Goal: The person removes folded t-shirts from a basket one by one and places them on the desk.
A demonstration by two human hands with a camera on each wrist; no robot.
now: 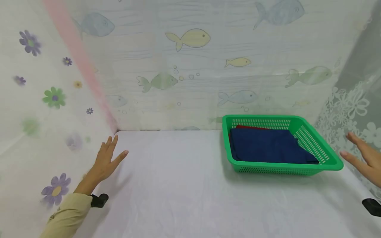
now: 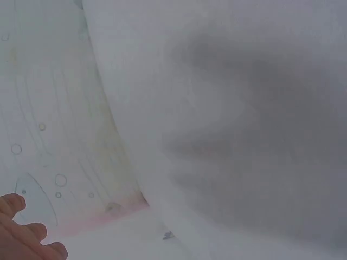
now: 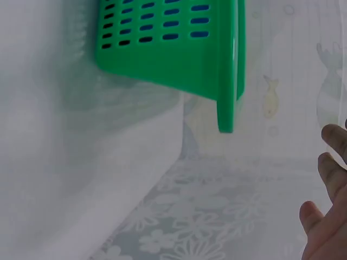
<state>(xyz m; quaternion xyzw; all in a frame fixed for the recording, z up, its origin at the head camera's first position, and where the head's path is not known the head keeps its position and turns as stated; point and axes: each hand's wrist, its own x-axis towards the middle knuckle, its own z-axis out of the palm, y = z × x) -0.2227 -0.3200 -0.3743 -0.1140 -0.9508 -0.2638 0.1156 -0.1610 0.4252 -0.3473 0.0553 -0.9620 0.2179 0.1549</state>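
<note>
fingers (image 1: pixel 113 144) spread wide: left hand (image 1: pixel 102 166), right hand (image 1: pixel 373 163) (the latter near a green basket (image 1: pixel 285 166))

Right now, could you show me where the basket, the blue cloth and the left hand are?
Basket (image 1: pixel 282 166): head view, on its front rim.
Blue cloth (image 1: pixel 266 145): head view, on the middle of its upper face.
Left hand (image 1: pixel 104 162): head view, on the back of it.

Basket (image 1: pixel 282 166) in head, right wrist views
</note>
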